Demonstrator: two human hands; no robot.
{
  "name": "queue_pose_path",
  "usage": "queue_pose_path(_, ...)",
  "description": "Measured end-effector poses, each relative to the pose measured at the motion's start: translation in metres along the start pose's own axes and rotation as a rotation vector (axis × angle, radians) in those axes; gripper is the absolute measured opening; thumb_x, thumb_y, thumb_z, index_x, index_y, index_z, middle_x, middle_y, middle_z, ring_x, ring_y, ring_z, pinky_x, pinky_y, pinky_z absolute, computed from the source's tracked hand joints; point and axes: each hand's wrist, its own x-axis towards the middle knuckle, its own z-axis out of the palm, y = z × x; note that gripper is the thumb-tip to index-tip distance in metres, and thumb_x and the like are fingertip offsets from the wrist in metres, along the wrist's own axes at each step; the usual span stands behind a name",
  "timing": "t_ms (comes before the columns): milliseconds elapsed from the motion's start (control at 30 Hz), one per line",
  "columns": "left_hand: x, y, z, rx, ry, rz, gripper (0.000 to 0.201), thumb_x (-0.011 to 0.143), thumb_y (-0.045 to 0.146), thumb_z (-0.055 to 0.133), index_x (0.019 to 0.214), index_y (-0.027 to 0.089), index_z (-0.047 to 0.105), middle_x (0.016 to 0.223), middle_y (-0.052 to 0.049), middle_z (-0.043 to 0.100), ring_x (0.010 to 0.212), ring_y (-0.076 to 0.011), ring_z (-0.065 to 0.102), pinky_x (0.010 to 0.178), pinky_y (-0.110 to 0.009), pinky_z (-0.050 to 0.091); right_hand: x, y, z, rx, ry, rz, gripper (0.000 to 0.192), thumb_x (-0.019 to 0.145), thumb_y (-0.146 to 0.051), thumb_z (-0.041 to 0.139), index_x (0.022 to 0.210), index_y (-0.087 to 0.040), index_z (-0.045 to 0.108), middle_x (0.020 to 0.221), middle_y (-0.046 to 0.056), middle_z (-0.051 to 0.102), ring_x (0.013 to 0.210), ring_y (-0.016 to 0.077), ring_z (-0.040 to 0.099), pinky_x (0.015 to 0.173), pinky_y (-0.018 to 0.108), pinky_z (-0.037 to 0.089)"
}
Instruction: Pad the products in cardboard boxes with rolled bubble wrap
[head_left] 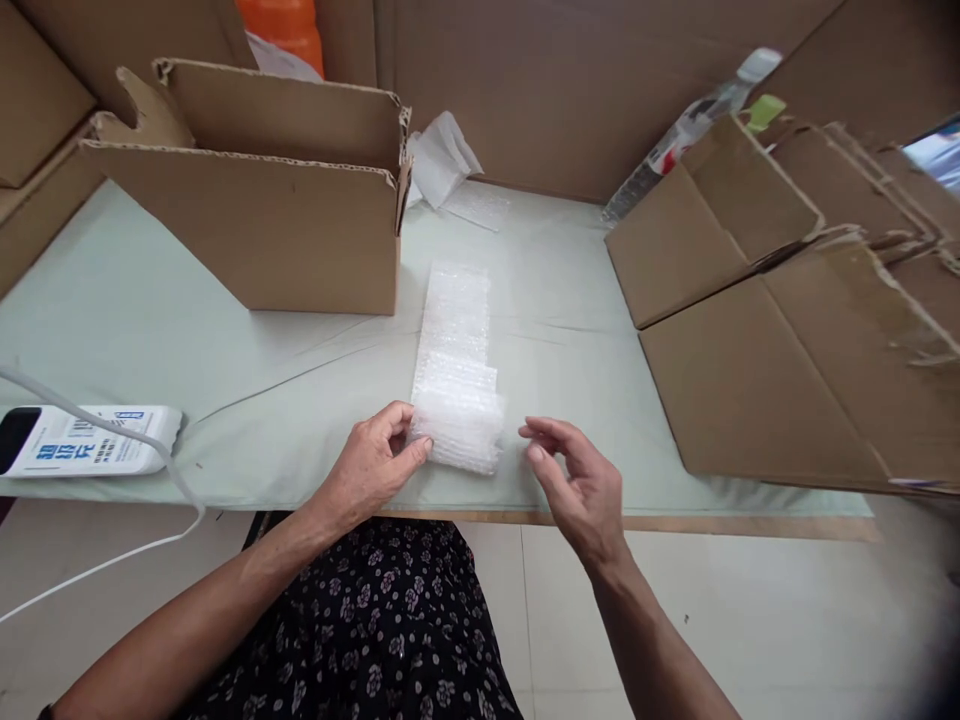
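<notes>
While one open cardboard box stands at the far left, a single bubble-wrap strip lies mid-table, its near end rolled up. Left hand pinches that roll's left edge between thumb and fingers. Right hand hovers just beside it, fingers loosely apart, touching nothing.

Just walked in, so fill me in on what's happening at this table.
A person sits at a table covered in pale green. The left hand pinches the near left edge of a small rolled bundle of bubble wrap, whose loose strip trails away across the table. The right hand hovers open just right of the bundle, not touching it. An open cardboard box stands behind to the left, and flattened cartons lie stacked on the right.
</notes>
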Motion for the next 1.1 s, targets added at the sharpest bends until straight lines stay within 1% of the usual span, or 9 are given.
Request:
queue_pose_path(100, 0.004, 0.000, -0.001, -0.002, 0.045, -0.015, 0.015, 0.086, 0.029, 0.059, 0.097, 0.019, 0.062, 0.084, -0.001, 0.073, 0.073, -0.0147, 0.064, 0.068, -0.027, 0.048, -0.010, -0.005, 0.005, -0.143, 0.057, -0.233, 0.020, 0.095, -0.021, 0.059, 0.113, -0.024, 0.065, 0.096, 0.007, 0.073, 0.084, 0.0213, 0.069, 0.074, 0.038, 0.057)
queue_pose_path(267, 0.015, -0.005, 0.005, 0.257, 0.093, 0.020, 0.035, 0.088, 0.027, 0.061, 0.122, 0.018, 0.060, 0.071, 0.003, 0.065, 0.066, -0.0161, 0.060, 0.068, -0.030, 0.048, -0.002, -0.008, 0.027, -0.399, -0.123, -0.495, 0.031, 0.093, -0.023, 0.064, 0.124, -0.022, 0.062, 0.123, 0.013, 0.071, 0.112, 0.0292, 0.065, 0.087, 0.045, 0.052)
queue_pose_path(400, 0.009, -0.009, 0.003, 0.388, 0.241, 0.306, 0.046, 0.090, 0.026, 0.063, 0.134, 0.021, 0.054, 0.115, -0.010, 0.069, 0.107, -0.0255, 0.064, 0.093, -0.041, 0.052, 0.013, -0.002, 0.034, -0.384, -0.184, -0.464, 0.021, 0.098, -0.016, 0.056, 0.116, -0.021, 0.066, 0.113, 0.009, 0.075, 0.105, 0.0246, 0.067, 0.085, 0.040, 0.049)
queue_pose_path(467, 0.000, -0.010, -0.002, 0.414, 0.184, 0.471, 0.049, 0.091, 0.026, 0.064, 0.138, 0.023, 0.051, 0.134, -0.013, 0.062, 0.125, -0.0294, 0.057, 0.105, -0.047, 0.048, 0.018, -0.002, 0.031, -0.276, -0.222, -0.388, 0.021, 0.100, -0.016, 0.053, 0.115, -0.022, 0.067, 0.106, 0.007, 0.077, 0.097, 0.0217, 0.068, 0.083, 0.038, 0.050)
queue_pose_path(533, -0.007, -0.009, -0.007, 0.411, 0.087, 0.544, 0.046, 0.093, 0.019, 0.060, 0.138, 0.024, 0.051, 0.131, -0.012, 0.064, 0.125, -0.0287, 0.056, 0.104, -0.048, 0.048, 0.021, -0.003, 0.025, -0.144, -0.328, -0.264, 0.021, 0.102, -0.021, 0.052, 0.115, -0.023, 0.068, 0.103, 0.006, 0.077, 0.092, 0.0201, 0.069, 0.081, 0.036, 0.052)
queue_pose_path(633, -0.008, -0.008, -0.009, 0.360, 0.056, 0.449, 0.037, 0.095, 0.014, 0.053, 0.131, 0.020, 0.057, 0.105, -0.008, 0.071, 0.098, -0.0221, 0.064, 0.086, -0.038, 0.054, 0.023, -0.006, 0.019, -0.035, -0.430, -0.129, 0.021, 0.102, -0.026, 0.053, 0.117, -0.024, 0.067, 0.106, 0.005, 0.076, 0.094, 0.0197, 0.070, 0.080, 0.033, 0.055)
queue_pose_path(767, 0.010, -0.007, -0.002, 0.410, 0.125, 0.289, 0.033, 0.094, 0.019, 0.054, 0.125, 0.014, 0.063, 0.083, -0.005, 0.068, 0.075, -0.0192, 0.060, 0.073, -0.035, 0.054, 0.018, -0.008, 0.021, -0.246, -0.127, -0.282, 0.024, 0.099, -0.026, 0.057, 0.121, -0.023, 0.065, 0.117, 0.011, 0.071, 0.106, 0.0251, 0.067, 0.087, 0.041, 0.051)
queue_pose_path(933, 0.021, -0.010, 0.004, 0.509, 0.225, 0.317, 0.030, 0.095, 0.022, 0.053, 0.123, 0.017, 0.064, 0.105, -0.010, 0.069, 0.098, -0.0253, 0.063, 0.087, -0.042, 0.054, 0.019, -0.007, 0.032, -0.435, -0.213, -0.471, 0.026, 0.096, -0.024, 0.061, 0.122, -0.022, 0.065, 0.120, 0.013, 0.070, 0.108, 0.0277, 0.063, 0.088, 0.042, 0.048)
queue_pose_path(1100, 0.003, -0.008, -0.006, 0.389, 0.140, 0.471, 0.039, 0.094, 0.020, 0.055, 0.133, 0.022, 0.057, 0.129, -0.011, 0.064, 0.120, -0.0273, 0.057, 0.103, -0.047, 0.048, 0.035, -0.005, 0.032, -0.237, -0.315, -0.319, 0.026, 0.102, -0.024, 0.051, 0.124, -0.023, 0.065, 0.110, 0.008, 0.075, 0.097, 0.0225, 0.068, 0.085, 0.039, 0.052)
